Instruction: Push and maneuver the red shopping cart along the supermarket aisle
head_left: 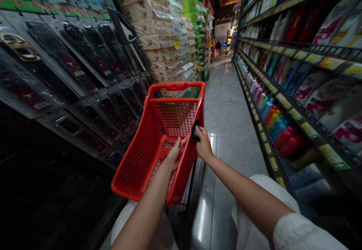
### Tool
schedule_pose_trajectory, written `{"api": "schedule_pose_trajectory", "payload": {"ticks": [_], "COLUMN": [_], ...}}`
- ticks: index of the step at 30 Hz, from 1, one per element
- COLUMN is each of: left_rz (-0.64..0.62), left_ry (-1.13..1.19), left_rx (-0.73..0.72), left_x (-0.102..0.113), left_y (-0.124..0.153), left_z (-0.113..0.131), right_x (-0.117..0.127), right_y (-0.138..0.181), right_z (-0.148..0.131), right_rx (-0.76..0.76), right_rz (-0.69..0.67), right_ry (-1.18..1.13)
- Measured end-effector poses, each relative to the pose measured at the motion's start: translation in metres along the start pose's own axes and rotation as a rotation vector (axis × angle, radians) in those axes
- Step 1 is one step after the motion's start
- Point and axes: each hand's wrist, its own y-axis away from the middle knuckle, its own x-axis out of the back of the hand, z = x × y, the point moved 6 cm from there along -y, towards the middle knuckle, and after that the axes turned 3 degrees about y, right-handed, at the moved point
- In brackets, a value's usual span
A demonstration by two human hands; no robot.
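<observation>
1. Along the left edge of the aisle hangs a dim wall rack (pixel 70 61) of packaged goods, and beyond it rises a tall stack of wrapped paper packs (pixel 158 27).
2. The red basket (pixel 141 159) rides mid-aisle above the floor, leaning toward the rack. I see nothing inside it, so I judge it has yet to be filled.
3. The left hand (pixel 174 155) is curled over the basket's near rim.
4. The right hand (pixel 204 146) is closed round a black grip (pixel 195 129) at the basket's near right corner.
5. Glossy grey floor (pixel 232 121) tiles run ahead to a brighter far end.
6. Along the right edge, shelves (pixel 283 103) carry bottles and pouches above yellow price tags.
</observation>
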Motion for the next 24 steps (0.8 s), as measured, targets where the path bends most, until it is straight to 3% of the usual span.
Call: {"api": "schedule_pose_trajectory", "payload": {"ticks": [3, 9, 12, 17, 24], "left_rz": [0.002, 0.112, 0.166, 0.219, 0.22], "left_ry": [0.013, -0.031, -0.049, -0.06, -0.079], "left_rx": [-0.012, -0.038, -0.034, -0.028, -0.033], "left_x": [0.001, 0.009, 0.01, 0.01, 0.003], "left_y": [-0.003, -0.005, -0.005, -0.01, -0.013], "left_z": [0.0, 0.002, 0.003, 0.007, 0.011], "right_x": [-0.004, -0.004, 0.001, 0.006, -0.008], "right_y": [0.033, 0.096, 0.093, 0.073, 0.116], "right_z": [-0.004, -0.028, -0.033, -0.031, -0.03], "right_rx": [0.01, 0.246, 0.292, 0.264, 0.498], "right_rz": [-0.045, -0.268, -0.306, -0.262, -0.381], "right_ry": [0.097, 0.247, 0.343, 0.378, 0.269]}}
